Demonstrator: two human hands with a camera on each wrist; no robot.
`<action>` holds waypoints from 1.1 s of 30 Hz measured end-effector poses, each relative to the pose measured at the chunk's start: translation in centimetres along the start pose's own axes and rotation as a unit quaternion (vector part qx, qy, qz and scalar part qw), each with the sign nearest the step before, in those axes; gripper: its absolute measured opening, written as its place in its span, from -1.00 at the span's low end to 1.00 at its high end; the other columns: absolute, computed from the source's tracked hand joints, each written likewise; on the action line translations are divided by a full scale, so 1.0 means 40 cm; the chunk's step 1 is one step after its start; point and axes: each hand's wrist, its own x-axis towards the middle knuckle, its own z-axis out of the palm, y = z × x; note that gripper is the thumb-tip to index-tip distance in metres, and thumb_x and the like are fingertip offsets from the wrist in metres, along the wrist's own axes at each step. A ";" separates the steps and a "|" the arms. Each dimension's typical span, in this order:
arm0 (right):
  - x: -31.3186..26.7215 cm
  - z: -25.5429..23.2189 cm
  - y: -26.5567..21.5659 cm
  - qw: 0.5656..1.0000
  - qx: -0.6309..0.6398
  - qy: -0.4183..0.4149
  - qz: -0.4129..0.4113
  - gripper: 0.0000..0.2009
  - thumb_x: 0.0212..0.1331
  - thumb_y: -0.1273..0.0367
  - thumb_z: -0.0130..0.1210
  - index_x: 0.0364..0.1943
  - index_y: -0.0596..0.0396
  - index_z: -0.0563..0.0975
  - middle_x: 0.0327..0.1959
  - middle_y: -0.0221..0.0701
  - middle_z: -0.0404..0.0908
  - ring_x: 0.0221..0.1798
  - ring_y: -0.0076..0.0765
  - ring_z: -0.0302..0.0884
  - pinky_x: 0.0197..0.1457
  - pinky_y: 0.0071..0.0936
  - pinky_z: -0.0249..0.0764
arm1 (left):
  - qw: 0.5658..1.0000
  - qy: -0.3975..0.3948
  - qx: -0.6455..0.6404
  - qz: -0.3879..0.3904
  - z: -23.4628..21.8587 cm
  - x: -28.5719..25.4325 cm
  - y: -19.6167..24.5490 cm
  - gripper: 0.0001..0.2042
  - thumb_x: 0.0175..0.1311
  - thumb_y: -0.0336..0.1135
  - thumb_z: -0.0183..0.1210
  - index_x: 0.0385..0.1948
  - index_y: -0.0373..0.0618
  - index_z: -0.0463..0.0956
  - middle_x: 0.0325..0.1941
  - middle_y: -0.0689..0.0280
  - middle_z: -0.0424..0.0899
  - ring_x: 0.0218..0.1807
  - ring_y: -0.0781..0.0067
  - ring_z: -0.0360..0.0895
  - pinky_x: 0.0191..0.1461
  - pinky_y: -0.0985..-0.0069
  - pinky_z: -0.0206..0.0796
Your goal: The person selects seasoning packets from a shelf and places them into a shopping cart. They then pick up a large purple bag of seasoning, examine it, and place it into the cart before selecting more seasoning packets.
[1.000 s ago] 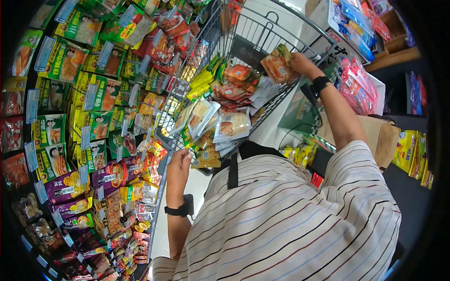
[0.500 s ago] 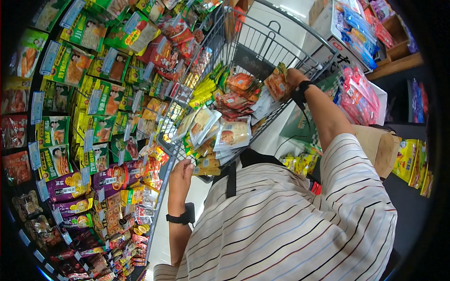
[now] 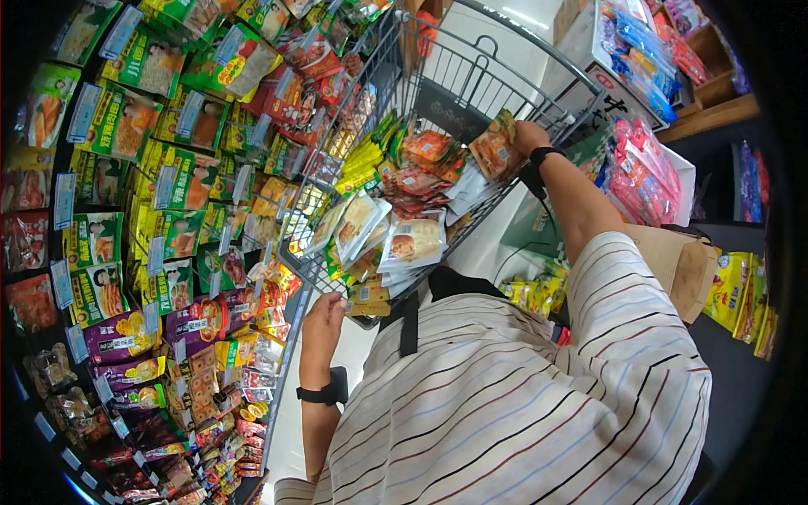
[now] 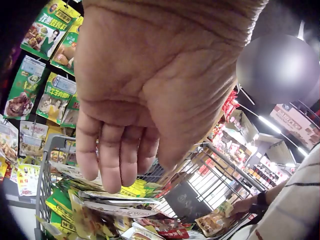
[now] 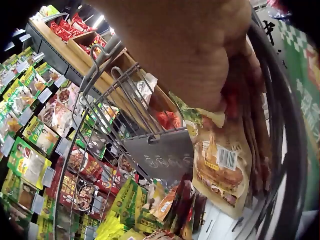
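My right hand [image 3: 530,139] grips a small stack of brown food packets [image 3: 495,153] just inside the right side of the shopping cart [image 3: 454,109]. The right wrist view shows a barcode on the front packet [image 5: 222,160], with more layered behind it. My left hand [image 3: 322,326] hangs near the cart's near left corner, its fingers loosely bent and holding nothing. Its fingers point down in front of the cart's load in the left wrist view. In the cart lie red packets [image 3: 417,181], yellow-green packets [image 3: 358,172] and white-edged pouches [image 3: 414,242].
A tall rack of hanging food packets [image 3: 101,295] with price tags runs along the left. Pink packages [image 3: 644,164] stand in a white box on the right. Nearer are a brown paper bag [image 3: 673,265] and yellow bags [image 3: 730,286].
My right hand has come down a little with the brown packets, closer to the pile in the cart. My left hand stays by the cart's near corner, slightly closer to my body.
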 end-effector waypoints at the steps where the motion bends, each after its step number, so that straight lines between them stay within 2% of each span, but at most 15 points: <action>1: 0.006 0.006 -0.001 1.000 0.009 0.005 0.006 -0.73 0.16 0.31 0.02 -0.16 0.15 0.61 -0.09 -0.05 0.66 0.04 0.06 0.62 0.04 -0.12 0.55 | 1.000 -0.003 -0.002 -0.004 0.002 0.000 -0.002 -0.73 0.39 -0.26 0.14 -0.05 -0.29 0.55 -0.20 0.05 0.70 -0.20 0.24 0.69 -0.10 0.42 0.48; 3: 0.005 0.015 -0.005 0.999 0.028 0.013 0.020 -0.73 0.15 0.33 0.04 -0.12 0.15 0.60 -0.09 -0.06 0.67 0.03 0.05 0.63 0.05 -0.12 0.55 | 1.000 -0.003 -0.003 -0.003 0.002 -0.003 -0.002 -0.73 0.39 -0.26 0.14 -0.05 -0.29 0.55 -0.20 0.04 0.70 -0.20 0.23 0.69 -0.10 0.41 0.48; 6: -0.004 -0.016 -0.023 1.000 -0.018 -0.024 -0.001 -0.71 0.17 0.37 0.02 -0.07 0.09 0.64 0.00 -0.10 0.65 0.08 -0.01 0.63 0.07 -0.16 0.58 | 1.000 -0.008 -0.002 -0.005 0.003 -0.002 -0.006 -0.73 0.39 -0.26 0.14 -0.05 -0.29 0.54 -0.20 0.04 0.70 -0.20 0.24 0.69 -0.11 0.41 0.48; 7: -0.031 -0.046 -0.037 0.999 -0.035 -0.011 -0.013 -0.72 0.17 0.38 0.01 -0.07 0.12 0.61 -0.03 -0.10 0.67 0.06 -0.02 0.63 0.05 -0.15 0.58 | 1.000 -0.010 -0.002 -0.006 0.005 -0.003 -0.007 -0.73 0.39 -0.26 0.14 -0.06 -0.29 0.54 -0.20 0.04 0.70 -0.21 0.24 0.69 -0.12 0.41 0.48; 10: -0.022 -0.037 -0.025 0.998 -0.046 0.029 -0.029 -0.72 0.17 0.37 0.02 -0.07 0.15 0.57 -0.07 -0.10 0.68 0.04 -0.02 0.64 0.01 -0.13 0.59 | 1.000 -0.003 0.008 -0.001 0.009 -0.004 0.003 -0.73 0.38 -0.26 0.15 -0.06 -0.28 0.55 -0.22 0.05 0.71 -0.21 0.25 0.68 -0.13 0.41 0.47; 11: -0.022 -0.025 -0.018 0.996 -0.047 0.064 -0.041 -0.75 0.17 0.36 0.04 -0.09 0.14 0.52 -0.17 -0.14 0.69 -0.04 -0.01 0.66 -0.06 -0.11 0.60 | 1.000 -0.004 0.009 -0.001 0.012 -0.005 -0.001 -0.73 0.38 -0.26 0.15 -0.06 -0.27 0.55 -0.23 0.05 0.71 -0.21 0.24 0.68 -0.13 0.41 0.47; 14: -0.043 -0.035 -0.028 0.991 -0.032 0.121 -0.055 -0.76 0.18 0.37 0.05 -0.07 0.08 0.50 -0.20 -0.16 0.66 -0.12 0.04 0.67 -0.12 -0.10 0.60 | 1.000 -0.008 0.005 -0.002 0.020 -0.006 -0.008 -0.73 0.36 -0.26 0.16 -0.06 -0.26 0.55 -0.24 0.05 0.71 -0.21 0.23 0.68 -0.13 0.41 0.47; 17: -0.066 -0.026 -0.039 0.976 -0.048 0.179 -0.113 -0.78 0.18 0.37 0.07 -0.08 -0.01 0.50 -0.19 -0.20 0.62 -0.16 0.03 0.66 -0.15 -0.13 0.60 | 1.000 -0.012 -0.001 -0.005 0.022 -0.008 0.004 -0.74 0.35 -0.27 0.17 -0.07 -0.26 0.56 -0.24 0.05 0.71 -0.21 0.21 0.68 -0.12 0.40 0.47; 20: -0.055 0.010 -0.023 0.974 -0.108 0.146 -0.137 -0.78 0.20 0.37 0.07 -0.07 -0.08 0.52 -0.14 -0.24 0.60 -0.13 -0.01 0.67 -0.12 -0.17 0.61 | 1.000 -0.008 0.007 0.007 0.024 -0.007 -0.009 -0.74 0.34 -0.28 0.17 -0.07 -0.25 0.56 -0.23 0.05 0.71 -0.21 0.20 0.68 -0.12 0.39 0.47; 21: -0.059 0.012 -0.018 0.980 -0.120 0.119 -0.110 -0.70 0.15 0.37 0.09 0.01 -0.10 0.52 -0.15 -0.27 0.61 -0.07 -0.06 0.65 -0.12 -0.17 0.59 | 1.000 -0.008 0.006 0.010 0.024 -0.007 -0.012 -0.75 0.34 -0.28 0.17 -0.07 -0.25 0.56 -0.23 0.05 0.71 -0.21 0.20 0.68 -0.11 0.39 0.47; 25: -0.030 0.006 -0.015 0.982 -0.157 0.043 -0.101 -0.69 0.17 0.32 0.06 0.03 -0.10 0.52 -0.13 -0.25 0.63 -0.06 -0.05 0.65 -0.09 -0.15 0.59 | 1.000 -0.002 -0.006 0.014 0.020 -0.008 -0.021 -0.75 0.34 -0.28 0.17 -0.08 -0.24 0.56 -0.22 0.05 0.71 -0.19 0.18 0.67 -0.10 0.38 0.47; 27: -0.023 -0.009 -0.028 0.985 -0.150 0.015 -0.087 -0.66 0.18 0.30 0.05 0.06 -0.10 0.51 -0.12 -0.23 0.63 -0.05 -0.04 0.65 -0.08 -0.13 0.59 | 1.000 -0.003 0.007 0.015 0.013 -0.011 -0.024 -0.75 0.36 -0.27 0.17 -0.07 -0.24 0.56 -0.20 0.10 0.69 -0.21 0.29 0.64 -0.10 0.44 0.46; 28: -0.030 -0.018 -0.036 0.987 -0.132 0.026 -0.088 -0.65 0.18 0.30 0.05 0.08 -0.10 0.50 -0.12 -0.22 0.64 -0.05 -0.03 0.64 -0.07 -0.12 0.59 | 1.000 -0.003 0.013 0.015 0.010 -0.015 -0.027 -0.75 0.37 -0.26 0.17 -0.06 -0.23 0.56 -0.20 0.12 0.68 -0.22 0.35 0.63 -0.10 0.46 0.45; 31: -0.048 -0.037 -0.046 0.990 -0.091 0.046 -0.094 -0.62 0.18 0.29 0.06 0.12 -0.10 0.47 -0.13 -0.16 0.63 -0.05 0.02 0.63 -0.08 -0.09 0.58 | 1.000 0.011 0.013 0.019 0.004 -0.027 -0.028 -0.75 0.37 -0.27 0.17 -0.07 -0.24 0.56 -0.22 0.12 0.68 -0.21 0.35 0.63 -0.10 0.47 0.45; 33: -0.056 -0.048 -0.048 0.987 -0.095 0.066 -0.113 -0.64 0.19 0.29 0.04 0.10 -0.09 0.47 -0.14 -0.14 0.63 -0.06 0.04 0.63 -0.08 -0.08 0.57 | 1.000 0.004 0.009 0.008 -0.002 -0.029 -0.036 -0.75 0.37 -0.25 0.16 -0.08 -0.22 0.57 -0.21 0.11 0.69 -0.19 0.29 0.64 -0.07 0.43 0.46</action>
